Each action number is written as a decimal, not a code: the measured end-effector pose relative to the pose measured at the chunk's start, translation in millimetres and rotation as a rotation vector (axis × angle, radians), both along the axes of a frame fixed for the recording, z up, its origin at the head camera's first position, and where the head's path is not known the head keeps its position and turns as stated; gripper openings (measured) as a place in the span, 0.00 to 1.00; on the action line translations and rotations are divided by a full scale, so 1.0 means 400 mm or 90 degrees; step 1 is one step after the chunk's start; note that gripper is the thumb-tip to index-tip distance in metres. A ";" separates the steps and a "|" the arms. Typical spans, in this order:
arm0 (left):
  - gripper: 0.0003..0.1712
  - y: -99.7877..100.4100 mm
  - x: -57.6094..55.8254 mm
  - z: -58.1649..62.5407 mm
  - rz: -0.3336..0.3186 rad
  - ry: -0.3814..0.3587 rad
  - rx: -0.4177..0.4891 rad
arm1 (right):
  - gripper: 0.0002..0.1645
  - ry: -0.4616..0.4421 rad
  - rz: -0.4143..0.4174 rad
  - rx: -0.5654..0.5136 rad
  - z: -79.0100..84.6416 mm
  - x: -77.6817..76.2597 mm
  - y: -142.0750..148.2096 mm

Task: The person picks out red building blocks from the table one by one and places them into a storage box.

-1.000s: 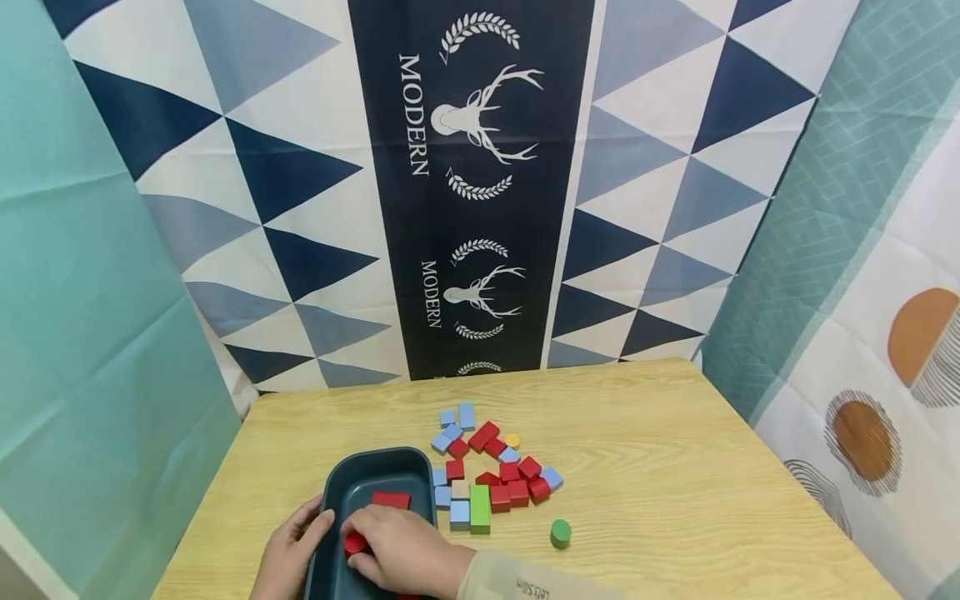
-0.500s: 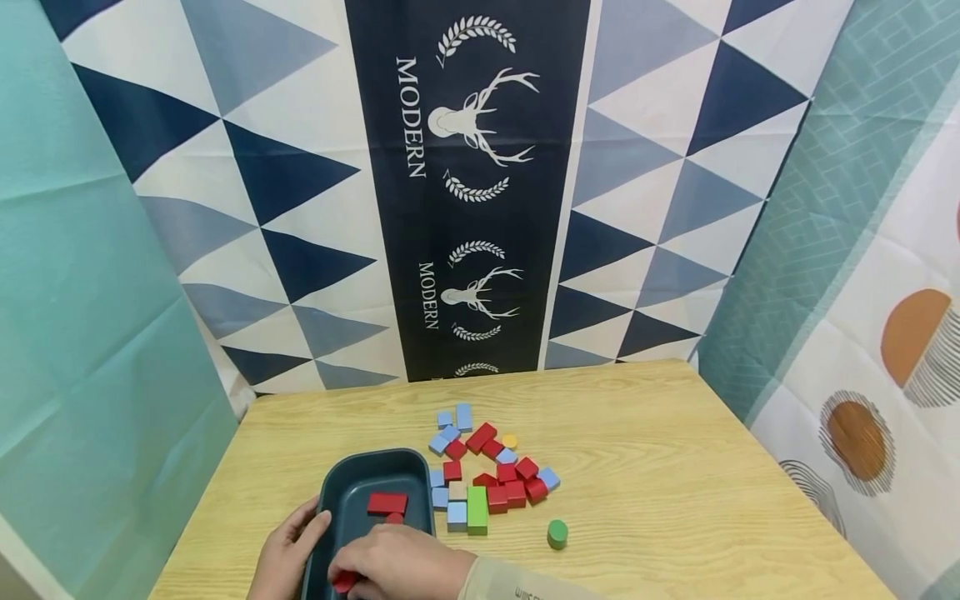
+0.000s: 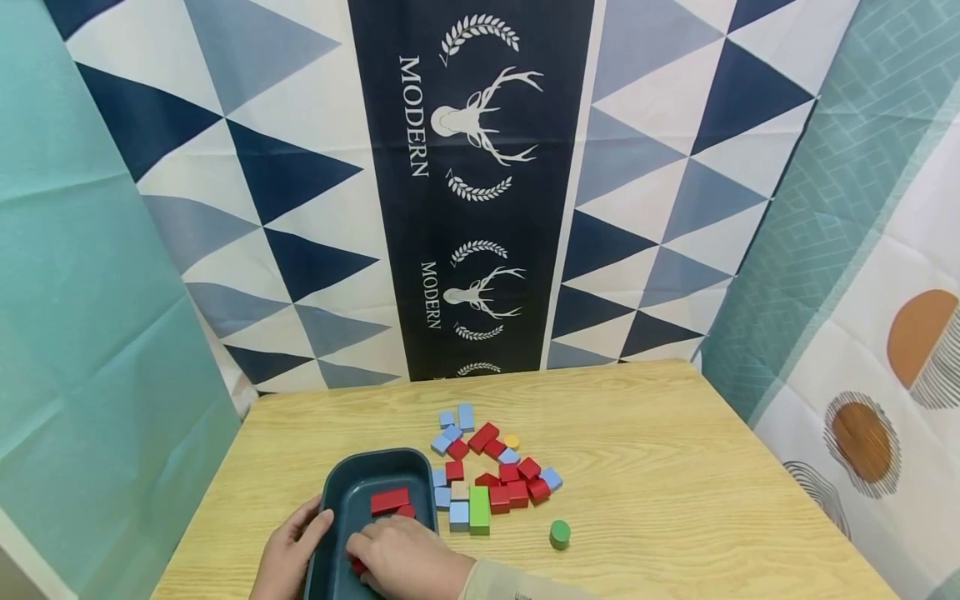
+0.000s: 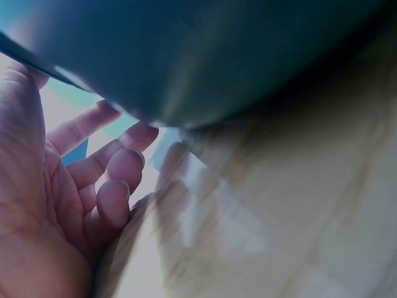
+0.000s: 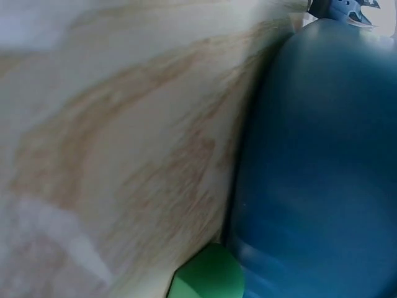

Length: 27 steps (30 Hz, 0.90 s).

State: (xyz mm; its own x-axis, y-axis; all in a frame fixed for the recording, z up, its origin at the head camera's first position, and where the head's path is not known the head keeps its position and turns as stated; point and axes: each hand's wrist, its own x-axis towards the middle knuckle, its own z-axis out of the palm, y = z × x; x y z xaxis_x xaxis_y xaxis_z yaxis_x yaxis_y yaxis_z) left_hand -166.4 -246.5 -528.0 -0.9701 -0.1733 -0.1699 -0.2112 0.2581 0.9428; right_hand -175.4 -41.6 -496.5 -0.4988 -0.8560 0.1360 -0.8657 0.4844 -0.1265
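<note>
A deep dark-teal tray [image 3: 345,500] stands at the front left of the table, its near end cut off by the frame. My left hand [image 3: 291,550] grips its left side, thumb over the rim and fingers outside, as the left wrist view shows along the curved outer wall [image 4: 186,56]. Inside the tray, my right hand [image 3: 408,557] pinches a red block [image 3: 358,566], mostly covered by the fingers. Just beyond that hand lie a red rectangular block [image 3: 389,501] and another red piece [image 3: 405,511], partly hidden.
Right of the tray, loose blocks cover the wooden table [image 3: 660,500]: several red blocks [image 3: 517,495], blue blocks [image 3: 459,517], a long green block [image 3: 479,510] and a yellow piece [image 3: 512,440]. A green cylinder [image 3: 560,534] stands apart. Patterned cloth [image 3: 480,208] hangs behind.
My right hand has moved about inside the tray, toward me and then back away, with a red block at its fingers. A second red piece now shows beside the rectangular one. My left hand stays put.
</note>
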 end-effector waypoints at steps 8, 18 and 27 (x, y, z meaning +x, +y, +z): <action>0.43 -0.002 0.002 0.003 -0.008 0.000 -0.023 | 0.15 -0.006 -0.007 0.008 0.000 0.000 0.003; 0.42 0.000 0.001 0.004 -0.006 0.006 -0.028 | 0.19 -0.021 -0.019 0.009 0.004 0.001 0.006; 0.43 0.000 0.001 0.002 -0.005 0.002 -0.027 | 0.21 -0.021 -0.017 0.000 0.000 0.001 0.007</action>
State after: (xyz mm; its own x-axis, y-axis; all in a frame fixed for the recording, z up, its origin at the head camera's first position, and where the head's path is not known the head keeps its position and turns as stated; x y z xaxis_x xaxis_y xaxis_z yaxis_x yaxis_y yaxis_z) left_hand -166.2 -246.5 -527.2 -0.9722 -0.1721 -0.1589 -0.2053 0.2998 0.9316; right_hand -175.0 -38.8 -496.5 -0.5261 -0.8421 0.1187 -0.8475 0.5075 -0.1554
